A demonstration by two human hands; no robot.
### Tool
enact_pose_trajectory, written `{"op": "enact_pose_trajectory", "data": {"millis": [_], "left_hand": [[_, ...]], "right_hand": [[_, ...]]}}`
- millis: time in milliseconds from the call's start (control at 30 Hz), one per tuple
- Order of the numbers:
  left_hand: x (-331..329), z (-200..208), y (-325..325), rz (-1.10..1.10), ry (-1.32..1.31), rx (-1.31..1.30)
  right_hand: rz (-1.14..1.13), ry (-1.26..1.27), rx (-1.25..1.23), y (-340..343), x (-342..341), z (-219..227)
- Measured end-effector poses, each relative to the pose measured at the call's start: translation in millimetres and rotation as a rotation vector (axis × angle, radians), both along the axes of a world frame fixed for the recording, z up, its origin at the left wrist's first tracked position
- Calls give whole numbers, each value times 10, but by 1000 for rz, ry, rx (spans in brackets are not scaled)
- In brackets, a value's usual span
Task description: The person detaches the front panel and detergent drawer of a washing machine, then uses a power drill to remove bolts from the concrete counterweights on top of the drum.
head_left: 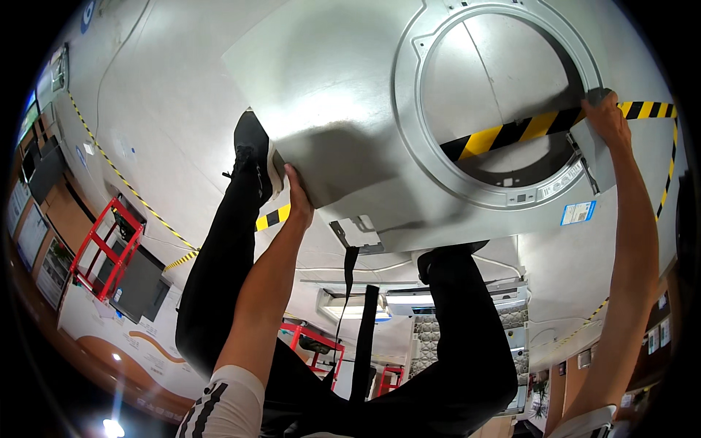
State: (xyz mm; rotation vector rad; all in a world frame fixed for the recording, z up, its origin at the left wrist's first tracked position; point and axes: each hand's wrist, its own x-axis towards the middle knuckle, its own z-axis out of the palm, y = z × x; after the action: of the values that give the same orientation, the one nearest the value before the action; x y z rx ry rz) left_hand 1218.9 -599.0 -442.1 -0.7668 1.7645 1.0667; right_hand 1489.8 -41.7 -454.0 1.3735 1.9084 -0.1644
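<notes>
A grey metal washing machine front panel (336, 168) with a large round door opening is tilted above the floor in front of me. A lighter grey ring (410, 109) frames the opening. My left hand (298, 196) holds the panel's left edge, its fingers mostly hidden behind. At the far right, my right hand (607, 120) is closed on the panel's edge beside the ring. Below that hand, a metal bracket (584, 162) sits by the ring. A rectangular cut-out (358, 232) and a blue-and-white label (578, 212) are at the panel's near edge.
Black-and-yellow tape (511, 133) on the pale floor shows through the opening. My black shoe (252, 142) stands beside the panel's left edge. Red metal frames (109, 248) and dark panels (142, 281) are at the left. A black strap (365, 328) hangs between my legs.
</notes>
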Motion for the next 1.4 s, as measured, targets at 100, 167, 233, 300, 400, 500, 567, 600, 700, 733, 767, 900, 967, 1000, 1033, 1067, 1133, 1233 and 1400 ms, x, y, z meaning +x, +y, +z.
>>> {"op": "enact_pose_trajectory", "data": {"millis": [100, 167, 233, 300, 400, 500, 567, 600, 700, 733, 767, 900, 967, 1000, 1033, 1067, 1133, 1233, 1400], "left_hand": [[34, 7, -24, -74, 46, -44], [54, -16, -75, -115, 44, -67], [51, 10, -133, -138, 18, -99], [54, 19, -173, -188, -7, -156], [31, -34, -195, -237, -8, -197], [55, -22, -203, -284, -53, -285], [15, -14, -125, -359, -81, -369], [-14, 57, -54, -409, -85, -431], [-95, 99, 181, -470, -91, -509], [-102, 170, 173, -474, -97, -537], [-107, 272, 157, -541, -151, -513], [-183, 652, 177, -862, -248, -353], [-283, 897, 230, -1050, -184, -302], [-323, 1032, 258, -1110, -114, -280], [-427, 1057, 166, -1134, -83, -278], [-528, 1152, 207, -1201, -98, -254], [-648, 1381, 399, -1211, -148, -240], [-656, 1532, 632, -1070, -215, -223], [-537, 1531, 765, -1064, -290, -91]], "right_hand": [[-15, 10, 9, -5, -3, 4], [-20, 18, 17, 19, 9, -20], [-26, 14, 16, -4, 23, -11], [-37, 4, 0, 13, 26, -24], [-20, 18, 6, 14, 65, -45], [-35, 25, 8, -4, 35, 43], [-53, 48, 22, 7, 128, 102], [-52, 73, 65, -28, 125, 139], [-224, 291, 94, -453, 54, 433], [-369, 338, -9, -677, -11, 549], [-515, 379, -116, -932, -63, 671], [-1211, 640, -345, -2196, 63, 865], [-1568, 664, -352, -2808, -76, 1064], [-1655, 656, -360, -3141, -72, 1037], [-1649, 636, -401, -3505, -77, 951], [-1640, 611, -383, -3754, -202, 1023], [-1642, 560, -331, -4218, -388, 1094], [-1574, 287, -232, -4858, -497, 827], [-1605, 316, -186, -5465, -542, 419]]}}
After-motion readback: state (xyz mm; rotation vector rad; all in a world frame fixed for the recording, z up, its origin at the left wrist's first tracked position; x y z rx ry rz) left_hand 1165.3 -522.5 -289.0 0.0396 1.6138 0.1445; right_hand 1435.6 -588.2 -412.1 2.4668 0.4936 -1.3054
